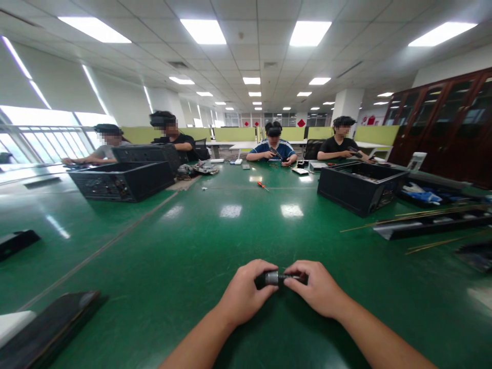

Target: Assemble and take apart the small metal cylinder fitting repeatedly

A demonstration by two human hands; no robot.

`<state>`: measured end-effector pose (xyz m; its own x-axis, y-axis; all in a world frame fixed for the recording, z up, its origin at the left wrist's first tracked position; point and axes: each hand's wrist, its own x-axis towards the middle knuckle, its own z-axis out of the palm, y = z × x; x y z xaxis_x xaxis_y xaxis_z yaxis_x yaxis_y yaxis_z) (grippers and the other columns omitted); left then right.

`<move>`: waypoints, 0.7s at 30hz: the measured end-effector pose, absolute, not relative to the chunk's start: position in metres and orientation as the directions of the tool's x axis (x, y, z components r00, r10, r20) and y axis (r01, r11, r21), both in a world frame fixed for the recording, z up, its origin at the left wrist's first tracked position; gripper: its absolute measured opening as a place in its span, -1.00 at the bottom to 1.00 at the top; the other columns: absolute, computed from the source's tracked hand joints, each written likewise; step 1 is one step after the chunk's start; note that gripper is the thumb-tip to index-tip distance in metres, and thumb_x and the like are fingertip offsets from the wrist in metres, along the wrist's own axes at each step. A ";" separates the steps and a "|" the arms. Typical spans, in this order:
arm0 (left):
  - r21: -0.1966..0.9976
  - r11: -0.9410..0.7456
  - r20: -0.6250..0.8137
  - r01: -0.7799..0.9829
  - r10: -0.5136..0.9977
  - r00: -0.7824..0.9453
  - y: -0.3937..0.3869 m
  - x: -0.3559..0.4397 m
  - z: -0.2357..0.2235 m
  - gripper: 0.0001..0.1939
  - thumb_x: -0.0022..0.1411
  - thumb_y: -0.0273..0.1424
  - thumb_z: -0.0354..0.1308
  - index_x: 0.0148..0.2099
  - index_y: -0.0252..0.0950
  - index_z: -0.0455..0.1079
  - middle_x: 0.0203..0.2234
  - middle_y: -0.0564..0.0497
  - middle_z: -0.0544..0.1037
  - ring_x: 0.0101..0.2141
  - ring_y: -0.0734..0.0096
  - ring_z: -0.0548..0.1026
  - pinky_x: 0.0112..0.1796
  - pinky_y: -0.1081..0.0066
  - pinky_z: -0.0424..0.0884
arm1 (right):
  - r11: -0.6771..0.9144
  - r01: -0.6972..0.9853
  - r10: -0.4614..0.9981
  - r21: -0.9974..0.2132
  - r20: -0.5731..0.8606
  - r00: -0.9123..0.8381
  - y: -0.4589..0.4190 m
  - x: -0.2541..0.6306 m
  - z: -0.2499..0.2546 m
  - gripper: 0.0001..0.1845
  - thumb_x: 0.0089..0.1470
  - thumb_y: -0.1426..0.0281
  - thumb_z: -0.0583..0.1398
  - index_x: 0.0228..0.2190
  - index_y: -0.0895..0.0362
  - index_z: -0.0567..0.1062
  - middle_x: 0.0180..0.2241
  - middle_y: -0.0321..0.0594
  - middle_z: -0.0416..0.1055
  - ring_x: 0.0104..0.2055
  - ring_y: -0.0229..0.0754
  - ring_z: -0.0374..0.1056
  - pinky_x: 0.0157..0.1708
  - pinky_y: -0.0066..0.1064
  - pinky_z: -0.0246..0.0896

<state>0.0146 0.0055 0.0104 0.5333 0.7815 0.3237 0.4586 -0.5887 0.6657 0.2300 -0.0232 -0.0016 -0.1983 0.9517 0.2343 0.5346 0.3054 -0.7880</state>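
Note:
Low in the middle of the head view, both hands meet over the green table on a small dark cylindrical tool [272, 278] with a silver-grey band. My left hand [246, 289] is closed round its body, thumb and fingers on opposite sides. At the tool's other end a narrow dark shaft [286, 277] sticks out to the right. My right hand [317, 289] pinches this shaft between thumb and fingers. The tool lies roughly level, and its exact kind is too small and partly covered to make out.
Black computer cases stand at the left [123, 179] and right [361, 187]. An orange screwdriver [263, 186] lies mid-table. Long thin rods and a metal channel [430, 228] are at right; a dark flat panel [54, 328] is front left. Several people sit working across the table.

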 end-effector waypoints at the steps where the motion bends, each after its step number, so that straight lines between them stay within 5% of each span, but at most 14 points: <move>1: 0.664 -0.591 0.327 0.459 0.781 0.533 0.005 0.014 0.010 -0.70 0.09 -0.43 0.28 -0.08 -0.18 0.48 -0.19 -0.02 0.60 -0.15 0.26 0.52 -0.06 0.28 0.41 | 0.309 0.538 0.950 -0.784 0.230 -0.210 -0.023 0.230 -0.001 -0.81 0.10 0.29 0.23 -0.33 0.11 0.62 -0.39 -0.21 0.54 -0.33 -0.15 0.40 -0.32 -0.40 0.18; 6: 0.653 -0.600 0.331 0.462 0.775 0.538 0.005 0.014 0.011 -0.69 0.10 -0.46 0.28 -0.07 -0.16 0.47 -0.18 0.01 0.59 -0.14 0.30 0.52 -0.04 0.30 0.39 | 0.344 0.569 0.935 -0.747 0.219 -0.279 -0.022 0.233 0.001 -0.63 0.22 0.24 0.11 -0.49 0.15 0.56 -0.48 -0.23 0.49 -0.38 -0.19 0.37 -0.34 -0.41 0.12; 14: 0.625 -0.592 0.356 0.509 0.796 0.489 0.009 0.010 0.015 -0.71 0.09 -0.44 0.26 -0.09 -0.19 0.47 -0.20 -0.03 0.59 -0.16 0.24 0.53 -0.06 0.26 0.42 | 0.288 0.568 0.957 -0.771 0.212 -0.198 -0.016 0.244 -0.001 -0.80 0.09 0.28 0.22 -0.30 0.13 0.59 -0.43 -0.23 0.50 -0.39 -0.18 0.35 -0.37 -0.41 0.17; 18: 0.613 -0.531 0.421 0.585 0.846 0.327 0.013 0.006 0.017 -0.72 0.13 -0.35 0.24 -0.07 -0.19 0.45 -0.18 -0.06 0.56 -0.13 0.18 0.51 -0.04 0.18 0.40 | 0.224 0.510 0.974 -0.831 0.207 -0.090 -0.007 0.255 -0.010 -0.72 0.17 0.22 0.14 -0.29 0.16 0.54 -0.40 -0.21 0.49 -0.36 -0.19 0.37 -0.34 -0.41 0.20; 21: 0.740 -0.391 0.367 0.548 0.917 0.159 0.021 0.002 0.012 -0.68 0.15 -0.23 0.21 -0.07 -0.24 0.40 -0.21 -0.07 0.54 -0.18 0.18 0.52 -0.06 0.16 0.42 | 0.189 0.484 0.981 -0.855 0.190 -0.047 -0.001 0.259 -0.016 -0.67 0.21 0.19 0.09 -0.28 0.18 0.51 -0.39 -0.20 0.48 -0.36 -0.19 0.37 -0.34 -0.40 0.21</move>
<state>0.0016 0.0208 0.0117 0.1594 0.9166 0.3667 0.5477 -0.3911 0.7396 0.2595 -0.0013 -0.0163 -0.0473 0.9806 0.1904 0.4836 0.1893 -0.8546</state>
